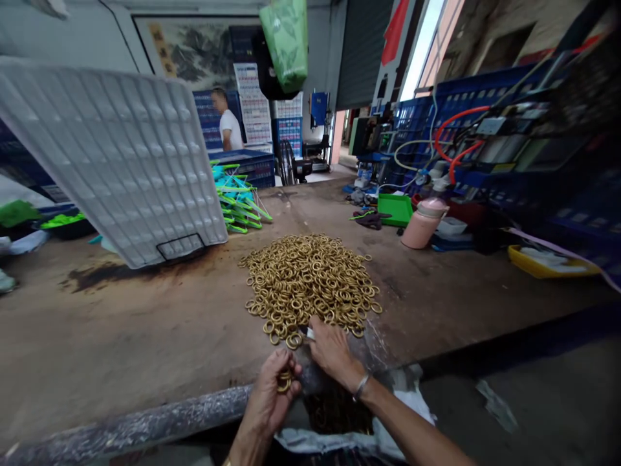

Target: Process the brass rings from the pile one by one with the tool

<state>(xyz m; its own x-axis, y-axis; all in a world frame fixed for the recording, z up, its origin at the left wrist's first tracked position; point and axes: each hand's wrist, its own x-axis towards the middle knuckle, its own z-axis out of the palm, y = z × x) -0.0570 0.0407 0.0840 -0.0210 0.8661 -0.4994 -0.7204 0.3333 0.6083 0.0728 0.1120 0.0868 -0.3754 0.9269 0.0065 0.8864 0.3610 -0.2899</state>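
Observation:
A heap of gold-coloured metal rings (310,278) lies on the brown worktable (174,336) in front of me. My left hand (274,395) is closed, palm up, around a few gold rings (284,382) near the table's front edge. At the near edge of the heap, my right hand (334,353) reaches in with its fingers bent together, back of the hand up. A small white and dark piece shows at its fingertips, too small to name. Below my hands, an open bag (330,443) with a pale rim holds dark contents that I cannot make out.
A large whitish ribbed plastic crate (111,162) stands on edge at the left. Green and blue hangers (237,200) lie behind it. To the right are a pink bottle (424,223), a green tray (395,208) and a yellow tray (548,264). A person (229,126) is in the background.

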